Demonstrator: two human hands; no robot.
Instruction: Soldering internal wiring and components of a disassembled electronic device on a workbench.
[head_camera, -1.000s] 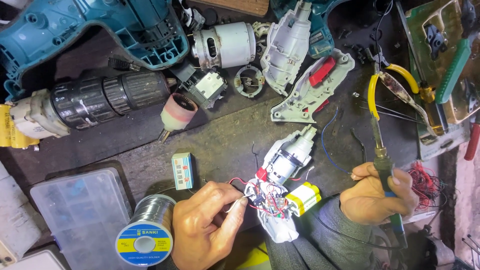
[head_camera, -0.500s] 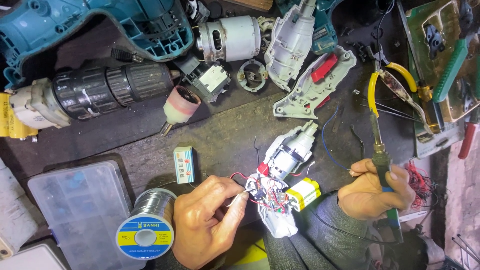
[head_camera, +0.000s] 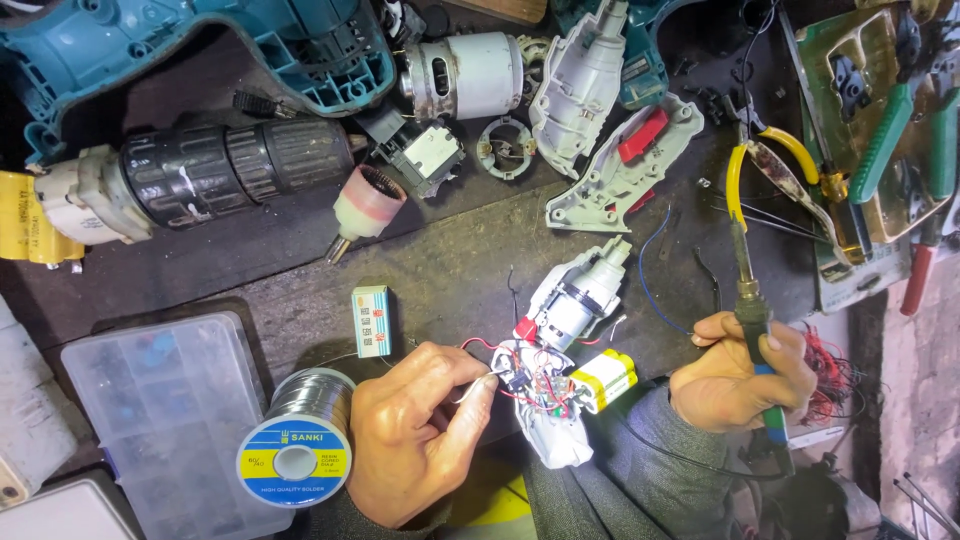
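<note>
My left hand (head_camera: 420, 430) pinches a thin strand of solder wire, its tip at the wired circuit inside a small opened white tool (head_camera: 550, 385). That tool has a grey motor at its far end and a yellow battery (head_camera: 605, 380) at its side, with red and black wires across it. My right hand (head_camera: 740, 375) grips a soldering iron (head_camera: 745, 280) by its blue and green handle, tip pointing away from me and held off to the right of the tool. A solder spool (head_camera: 300, 440) with a blue and yellow label lies by my left wrist.
A teal drill housing (head_camera: 200, 50), a black drill chuck assembly (head_camera: 190, 180), a grey motor (head_camera: 470, 75) and white casing halves (head_camera: 610, 150) lie across the bench's far side. Yellow-handled pliers (head_camera: 780, 170) and green tools (head_camera: 890, 130) sit right. A clear parts box (head_camera: 170, 410) stands left.
Both hands have stayed in nearly the same pose; only the view has shifted slightly. The solder strand remains at the circuit and the iron remains held away.
</note>
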